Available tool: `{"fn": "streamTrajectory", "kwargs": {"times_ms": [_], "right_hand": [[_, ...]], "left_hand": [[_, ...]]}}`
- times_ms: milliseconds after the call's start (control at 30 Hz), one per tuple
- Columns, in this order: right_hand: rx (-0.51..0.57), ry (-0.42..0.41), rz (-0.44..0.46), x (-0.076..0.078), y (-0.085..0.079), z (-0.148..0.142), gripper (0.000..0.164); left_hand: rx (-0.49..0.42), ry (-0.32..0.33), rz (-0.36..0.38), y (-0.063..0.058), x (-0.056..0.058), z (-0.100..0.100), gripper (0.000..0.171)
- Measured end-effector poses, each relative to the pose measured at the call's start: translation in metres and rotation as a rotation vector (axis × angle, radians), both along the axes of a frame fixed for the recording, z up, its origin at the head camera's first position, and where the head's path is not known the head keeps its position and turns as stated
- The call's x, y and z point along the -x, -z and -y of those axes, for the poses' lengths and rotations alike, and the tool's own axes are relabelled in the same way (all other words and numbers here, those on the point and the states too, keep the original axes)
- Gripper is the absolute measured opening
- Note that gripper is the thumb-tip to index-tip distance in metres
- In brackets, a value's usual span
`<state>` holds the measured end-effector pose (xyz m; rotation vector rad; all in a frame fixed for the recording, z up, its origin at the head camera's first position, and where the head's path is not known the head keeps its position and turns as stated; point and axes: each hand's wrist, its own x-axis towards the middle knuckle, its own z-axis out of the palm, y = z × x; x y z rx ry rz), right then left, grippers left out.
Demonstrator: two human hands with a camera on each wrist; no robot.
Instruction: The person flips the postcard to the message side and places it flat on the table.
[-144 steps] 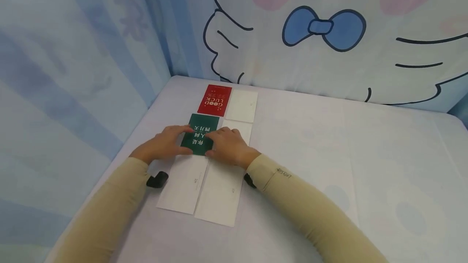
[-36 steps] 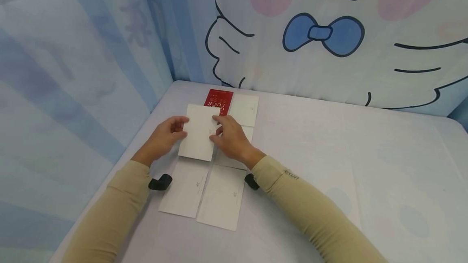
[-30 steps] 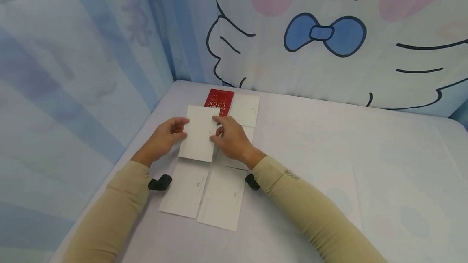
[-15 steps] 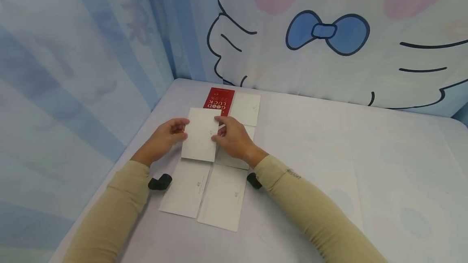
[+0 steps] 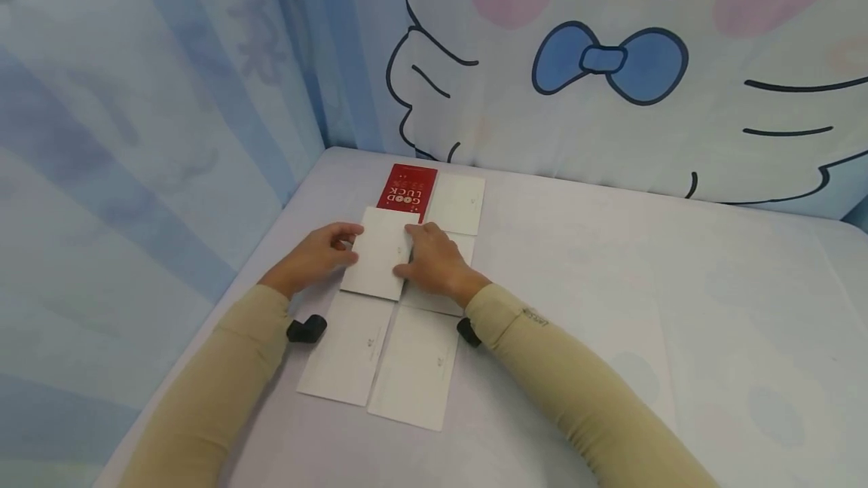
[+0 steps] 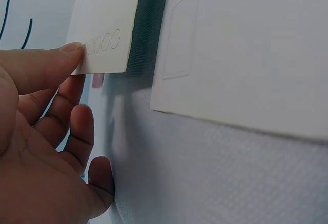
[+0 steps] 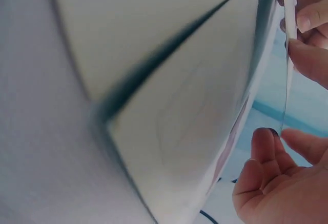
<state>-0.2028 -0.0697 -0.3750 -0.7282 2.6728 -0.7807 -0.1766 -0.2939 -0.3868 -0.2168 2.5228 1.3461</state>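
Note:
Both hands hold a white postcard [image 5: 380, 253], blank side up, over the left column of cards. My left hand [image 5: 319, 253] pinches its left edge between thumb and fingers; the left wrist view shows the thumb on the postcard [image 6: 107, 24], by a row of printed ovals. From the right, my right hand [image 5: 435, 260] pinches the opposite edge; in the right wrist view my right hand [image 7: 279, 183] has its fingertips at that thin edge. A dark green strip [image 6: 148, 29] shows beside the held postcard. Behind it lies a red GOOD LUCK card [image 5: 407, 190], its near edge overlapped.
White cards lie flat around it: a far white card [image 5: 456, 203], a near left white card [image 5: 346, 349] and a near right white card [image 5: 414, 367], with another partly under the right hand. The white tabletop [image 5: 610, 307] meets a printed curtain [image 5: 597, 126] at the back.
Earlier both hands were at a green card lying in this spot; a raised white-faced postcard then appeared there. Since half a second ago, hands and postcard have shifted slightly right and nearer, uncovering more red card.

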Motion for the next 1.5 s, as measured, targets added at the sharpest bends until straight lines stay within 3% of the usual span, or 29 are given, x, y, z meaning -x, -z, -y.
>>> {"fn": "streamTrajectory", "kwargs": {"times_ms": [333, 767, 1033, 1300, 1500], "right_hand": [[-0.129, -0.014, 0.009, 0.0, 0.003, 0.003, 0.076], [-0.216, -0.041, 0.002, 0.001, 0.005, 0.003, 0.076], [-0.262, -0.089, -0.046, 0.004, 0.004, 0.003, 0.072], [-0.287, -0.097, -0.015, 0.007, -0.001, 0.002, 0.074], [-0.296, -0.111, -0.004, 0.007, 0.004, 0.002, 0.077]], "left_hand": [[0.146, 0.029, 0.019, 0.007, 0.002, -0.008, 0.054], [0.255, 0.071, 0.013, 0.004, -0.001, -0.014, 0.049], [0.292, 0.114, -0.017, 0.003, -0.001, -0.014, 0.054], [0.316, 0.151, 0.048, -0.005, 0.006, -0.015, 0.057], [0.332, 0.163, 0.074, -0.001, 0.005, -0.013, 0.058]]}}
